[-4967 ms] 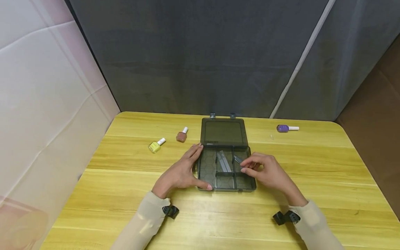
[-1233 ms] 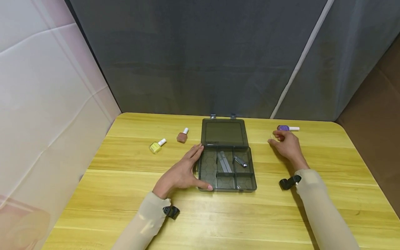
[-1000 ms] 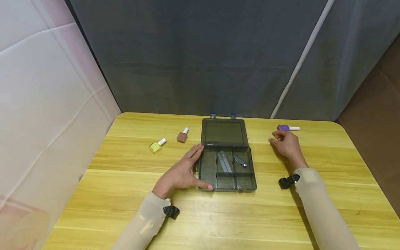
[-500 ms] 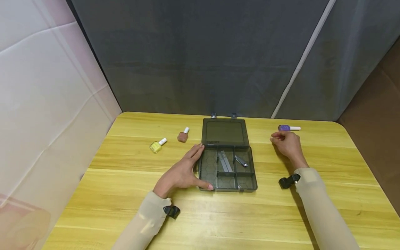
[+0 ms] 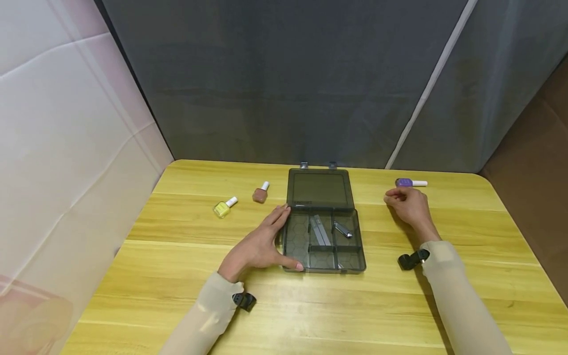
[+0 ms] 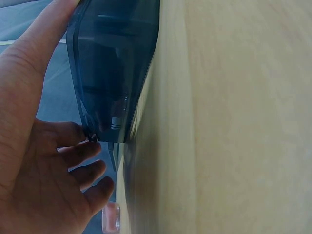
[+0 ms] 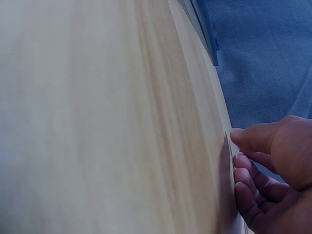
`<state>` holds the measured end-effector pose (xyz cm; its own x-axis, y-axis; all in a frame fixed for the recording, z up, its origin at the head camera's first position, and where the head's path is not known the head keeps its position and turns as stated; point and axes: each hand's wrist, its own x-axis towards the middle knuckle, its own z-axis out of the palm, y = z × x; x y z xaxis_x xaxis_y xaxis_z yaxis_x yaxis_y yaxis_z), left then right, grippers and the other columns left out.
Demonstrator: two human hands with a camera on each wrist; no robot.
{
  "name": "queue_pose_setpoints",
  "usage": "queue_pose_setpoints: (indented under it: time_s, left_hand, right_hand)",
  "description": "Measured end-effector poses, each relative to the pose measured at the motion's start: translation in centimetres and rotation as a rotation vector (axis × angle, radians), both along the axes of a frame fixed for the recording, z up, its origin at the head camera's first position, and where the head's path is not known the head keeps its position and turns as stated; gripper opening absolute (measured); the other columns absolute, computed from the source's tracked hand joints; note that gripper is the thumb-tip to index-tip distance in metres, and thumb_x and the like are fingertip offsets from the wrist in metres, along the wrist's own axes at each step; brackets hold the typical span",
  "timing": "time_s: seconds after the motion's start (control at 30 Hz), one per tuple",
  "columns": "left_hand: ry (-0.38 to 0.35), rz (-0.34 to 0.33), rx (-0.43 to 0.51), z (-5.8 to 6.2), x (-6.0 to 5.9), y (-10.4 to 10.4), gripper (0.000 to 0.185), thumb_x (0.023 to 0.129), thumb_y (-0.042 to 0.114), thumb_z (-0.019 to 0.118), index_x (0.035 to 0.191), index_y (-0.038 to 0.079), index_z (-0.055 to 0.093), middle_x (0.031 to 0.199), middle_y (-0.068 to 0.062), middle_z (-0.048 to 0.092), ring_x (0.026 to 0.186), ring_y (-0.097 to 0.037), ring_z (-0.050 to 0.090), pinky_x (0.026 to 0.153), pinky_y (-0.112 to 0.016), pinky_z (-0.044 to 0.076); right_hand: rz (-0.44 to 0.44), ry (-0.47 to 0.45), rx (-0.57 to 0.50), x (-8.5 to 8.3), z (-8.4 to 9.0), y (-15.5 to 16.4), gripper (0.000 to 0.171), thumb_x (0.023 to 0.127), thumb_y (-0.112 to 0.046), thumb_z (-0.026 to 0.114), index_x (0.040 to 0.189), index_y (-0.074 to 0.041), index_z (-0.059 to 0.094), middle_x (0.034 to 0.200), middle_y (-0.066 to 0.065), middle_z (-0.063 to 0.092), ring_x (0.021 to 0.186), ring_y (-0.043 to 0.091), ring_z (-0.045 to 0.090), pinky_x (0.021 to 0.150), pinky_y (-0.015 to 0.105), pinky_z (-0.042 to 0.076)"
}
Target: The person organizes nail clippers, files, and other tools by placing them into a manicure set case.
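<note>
A dark translucent compartment box (image 5: 296,239) lies with its lid (image 5: 319,188) folded back. My left hand (image 5: 255,249) grips its left side, thumb at the front rim and fingers by the back left corner. Inside are two slim grey strips (image 5: 320,230) in a middle compartment and a nail clipper (image 5: 343,230) in the right one. A tiny shiny item in the front right compartment is too small to tell. My right hand (image 5: 408,206) is low over the table, thumb and fingertips pinching a tiny clear piece (image 7: 239,155), mostly hidden. A purple nail polish bottle (image 5: 404,183) lies just behind that hand.
On the table (image 5: 319,315) left of the box lie a yellow nail polish bottle (image 5: 222,209) and a brownish-pink one (image 5: 260,195), both white-capped. A dark curtain (image 5: 266,88) stands along the back edge, with a pale sheet (image 5: 75,148) at the left.
The nail clipper, earlier at my right fingertips, now rests in the box's right compartment. My right hand has moved right to the tiny clear piece and its fingertips have closed. My left hand stays on the box.
</note>
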<state>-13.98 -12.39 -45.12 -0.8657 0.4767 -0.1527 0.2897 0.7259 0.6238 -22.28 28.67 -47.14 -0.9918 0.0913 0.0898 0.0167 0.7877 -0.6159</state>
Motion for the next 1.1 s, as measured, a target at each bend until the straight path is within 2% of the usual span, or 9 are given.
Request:
queue_pose_setpoints:
  time_s: [0.67,1.1]
  left_hand:
    - [0.009,-0.003,0.007,-0.2,-0.2,-0.1,0.141,0.063,0.068,0.09,0.167,0.023,0.005,0.175,0.0,0.002,0.161,-0.023,0.009,0.121,-0.05,0.036]
    - [0.006,0.001,0.009,-0.1,-0.3,-0.1,0.142,0.062,0.069,0.089,0.167,0.024,0.005,0.175,0.0,0.001,0.161,-0.023,0.008,0.122,-0.051,0.035]
  right_hand:
    - [0.06,-0.001,-0.032,2.2,0.5,-0.9,0.027,0.1,-0.03,0.068,0.112,-0.008,0.077,0.103,0.015,0.075,0.09,0.026,0.066,0.078,0.034,0.05]
    - [0.14,0.017,-0.055,3.2,1.3,-2.9,0.021,0.099,-0.024,0.07,0.111,-0.008,0.077,0.108,0.014,0.076,0.093,0.026,0.069,0.079,0.032,0.053]
